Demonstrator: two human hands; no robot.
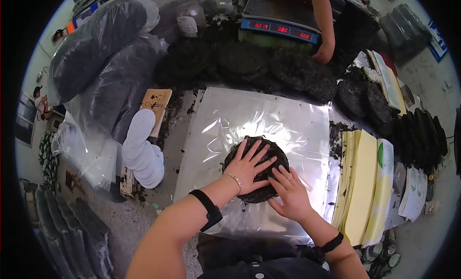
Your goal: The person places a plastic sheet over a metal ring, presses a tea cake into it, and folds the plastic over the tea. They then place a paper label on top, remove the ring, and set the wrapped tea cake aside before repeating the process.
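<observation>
A round, near-black pressed cake that looks like dried seaweed (254, 195) lies on a stack of clear plastic film (211, 125) before me. My left hand (247, 171) rests flat on top of it with the fingers spread. At its lower right edge, my right hand (290, 195) touches the rim, fingers apart and thumb below. Both hands cover part of the cake, and neither grips it. Light glares off the creased film just behind it.
White paper discs (139, 159) and a cardboard piece (156, 106) lie left, below bagged dark cakes (105, 43). Yellow paper sheets (355, 183) stand right. More dark cakes (245, 60) line the back, near a scale (281, 26) and another person's hand (325, 50).
</observation>
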